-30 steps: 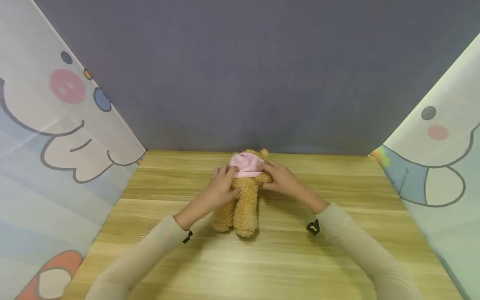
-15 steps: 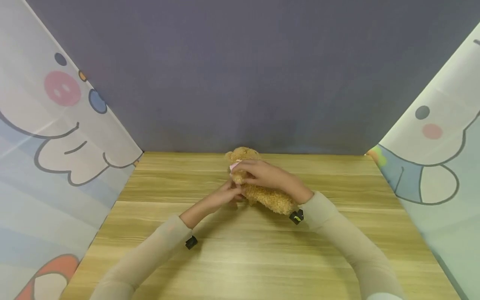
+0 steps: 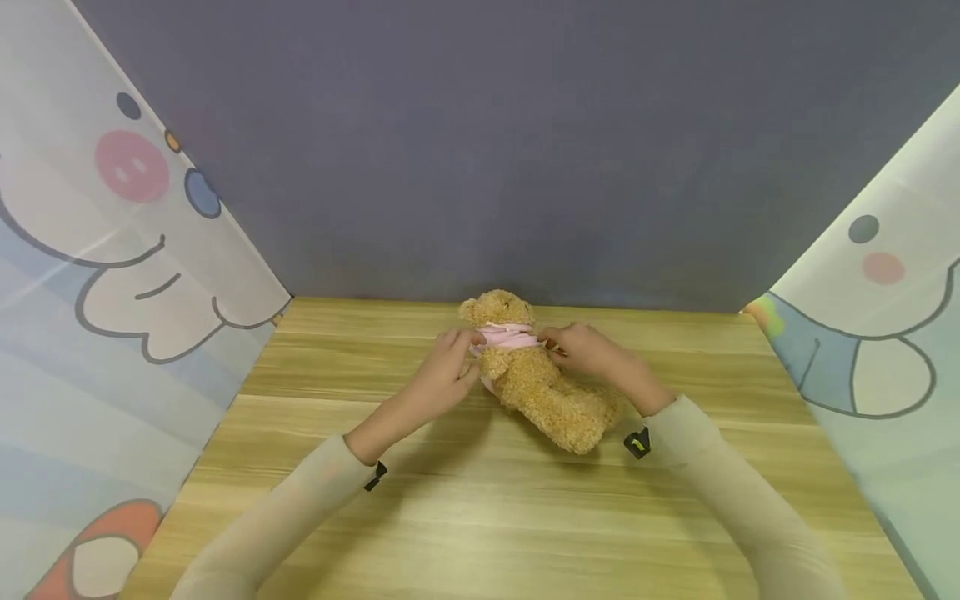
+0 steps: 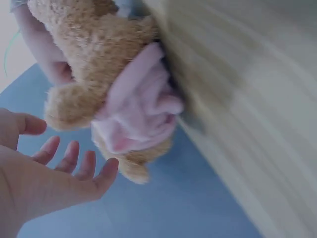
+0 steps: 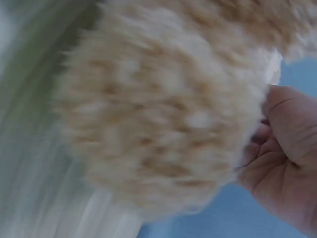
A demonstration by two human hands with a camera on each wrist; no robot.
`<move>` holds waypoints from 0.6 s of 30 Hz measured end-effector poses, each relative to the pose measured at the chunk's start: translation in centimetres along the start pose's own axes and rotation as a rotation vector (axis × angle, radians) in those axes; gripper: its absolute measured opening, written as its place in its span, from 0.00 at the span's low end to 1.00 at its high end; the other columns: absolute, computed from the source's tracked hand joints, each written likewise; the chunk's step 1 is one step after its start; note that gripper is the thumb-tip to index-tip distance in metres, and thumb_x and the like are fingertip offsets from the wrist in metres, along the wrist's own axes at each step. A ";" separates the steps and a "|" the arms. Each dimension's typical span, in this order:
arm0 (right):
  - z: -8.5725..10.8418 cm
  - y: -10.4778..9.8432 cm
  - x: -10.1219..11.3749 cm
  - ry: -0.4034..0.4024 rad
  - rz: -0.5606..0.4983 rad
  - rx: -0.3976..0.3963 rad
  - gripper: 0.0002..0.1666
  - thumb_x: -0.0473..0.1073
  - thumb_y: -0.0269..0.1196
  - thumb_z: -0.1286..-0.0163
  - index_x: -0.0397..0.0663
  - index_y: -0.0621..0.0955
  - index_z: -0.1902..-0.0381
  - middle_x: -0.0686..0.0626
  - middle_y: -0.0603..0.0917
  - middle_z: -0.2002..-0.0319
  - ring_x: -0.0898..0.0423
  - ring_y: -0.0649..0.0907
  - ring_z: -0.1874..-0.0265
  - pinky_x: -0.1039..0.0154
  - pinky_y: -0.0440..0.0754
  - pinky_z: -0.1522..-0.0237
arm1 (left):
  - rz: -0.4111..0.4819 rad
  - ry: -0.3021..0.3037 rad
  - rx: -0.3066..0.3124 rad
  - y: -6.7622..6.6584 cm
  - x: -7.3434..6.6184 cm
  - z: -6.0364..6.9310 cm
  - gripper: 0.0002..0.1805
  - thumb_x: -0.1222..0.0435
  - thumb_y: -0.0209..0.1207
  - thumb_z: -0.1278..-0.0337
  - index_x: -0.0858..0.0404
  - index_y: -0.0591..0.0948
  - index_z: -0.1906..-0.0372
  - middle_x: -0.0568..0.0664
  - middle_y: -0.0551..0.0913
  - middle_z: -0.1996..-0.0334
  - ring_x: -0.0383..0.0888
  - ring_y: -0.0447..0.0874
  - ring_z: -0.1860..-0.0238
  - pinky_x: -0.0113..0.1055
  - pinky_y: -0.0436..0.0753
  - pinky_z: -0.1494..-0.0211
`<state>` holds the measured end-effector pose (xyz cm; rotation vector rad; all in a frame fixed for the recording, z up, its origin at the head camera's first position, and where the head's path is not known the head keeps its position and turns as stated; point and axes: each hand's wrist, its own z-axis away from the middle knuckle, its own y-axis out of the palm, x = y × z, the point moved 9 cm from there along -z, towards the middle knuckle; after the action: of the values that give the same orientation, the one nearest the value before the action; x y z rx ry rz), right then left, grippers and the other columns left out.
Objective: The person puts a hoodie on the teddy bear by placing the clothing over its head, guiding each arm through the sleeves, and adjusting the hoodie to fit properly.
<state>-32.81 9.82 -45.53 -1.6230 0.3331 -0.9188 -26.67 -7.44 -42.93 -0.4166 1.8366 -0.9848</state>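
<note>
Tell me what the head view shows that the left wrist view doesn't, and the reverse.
Only the head view: printed cartoon panels on both sides. Only the left wrist view: a thin green line near the left edge. Both: the teddy bear, pink cloth, left hand, wooden tabletop and grey backdrop.

The bear [image 3: 536, 385] is rough, curly plush, its garment [image 3: 508, 337] matt cloth, the table [image 3: 465, 525] smooth wood-grain.

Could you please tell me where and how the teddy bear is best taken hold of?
I'd suggest gripping the teddy bear round its middle, from above: that plump, furry part shows uncovered between the pink cloth and the legs.
</note>
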 end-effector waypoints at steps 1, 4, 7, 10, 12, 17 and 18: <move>0.2 0.4 -0.2 0.004 -0.007 0.009 0.21 0.32 0.59 0.28 0.33 0.78 0.38 0.37 0.88 0.55 0.48 0.88 0.64 0.57 0.87 0.58 | -0.052 0.009 0.008 0.2 -0.6 -0.3 0.15 0.65 0.54 0.26 0.66 0.74 0.41 0.57 0.76 0.47 0.55 0.73 0.45 0.48 0.77 0.45; 0.5 1.1 -0.3 0.007 -0.027 0.005 0.22 0.31 0.57 0.26 0.31 0.76 0.36 0.39 0.88 0.61 0.52 0.86 0.71 0.60 0.87 0.64 | -0.241 0.029 0.054 1.2 -1.8 -1.2 0.15 0.59 0.52 0.23 0.66 0.77 0.45 0.55 0.79 0.52 0.52 0.78 0.50 0.49 0.79 0.41; 0.7 1.3 0.3 -0.034 -0.017 -0.030 0.21 0.31 0.55 0.25 0.31 0.76 0.36 0.43 0.86 0.66 0.60 0.77 0.80 0.65 0.81 0.71 | -0.398 0.012 0.118 2.4 -1.4 -1.8 0.12 0.62 0.53 0.24 0.68 0.78 0.52 0.58 0.80 0.57 0.53 0.82 0.56 0.49 0.84 0.47; 1.0 1.3 1.0 -0.078 -0.022 -0.055 0.21 0.30 0.56 0.25 0.33 0.76 0.37 0.44 0.85 0.65 0.63 0.76 0.78 0.66 0.80 0.72 | -0.459 -0.023 0.151 2.8 -0.1 -2.3 0.06 0.69 0.57 0.30 0.69 0.77 0.55 0.61 0.81 0.56 0.55 0.83 0.60 0.45 0.86 0.57; 1.3 1.0 1.2 -0.075 -0.028 -0.079 0.21 0.31 0.58 0.26 0.34 0.78 0.37 0.44 0.86 0.61 0.61 0.78 0.74 0.64 0.82 0.67 | -0.435 -0.044 0.154 2.8 1.1 -2.5 0.11 0.74 0.60 0.36 0.70 0.77 0.50 0.63 0.82 0.51 0.58 0.84 0.57 0.44 0.86 0.58; 0.4 0.6 1.3 -0.044 -0.035 -0.159 0.19 0.33 0.63 0.28 0.35 0.80 0.40 0.40 0.86 0.51 0.48 0.86 0.58 0.55 0.86 0.51 | -0.295 0.004 0.153 2.2 3.6 -2.5 0.25 0.83 0.58 0.46 0.71 0.76 0.41 0.64 0.82 0.45 0.60 0.81 0.44 0.48 0.82 0.41; 0.1 0.7 1.4 -0.053 -0.030 -0.165 0.19 0.33 0.64 0.29 0.35 0.80 0.41 0.39 0.86 0.51 0.46 0.86 0.55 0.53 0.85 0.49 | -0.274 0.024 0.158 2.2 3.9 -2.4 0.26 0.85 0.59 0.47 0.71 0.76 0.41 0.63 0.82 0.46 0.60 0.81 0.44 0.48 0.81 0.40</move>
<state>-31.69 8.80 -45.66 -1.8053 0.3558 -0.8880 -30.30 -7.58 -46.48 -0.5713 1.7374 -1.3163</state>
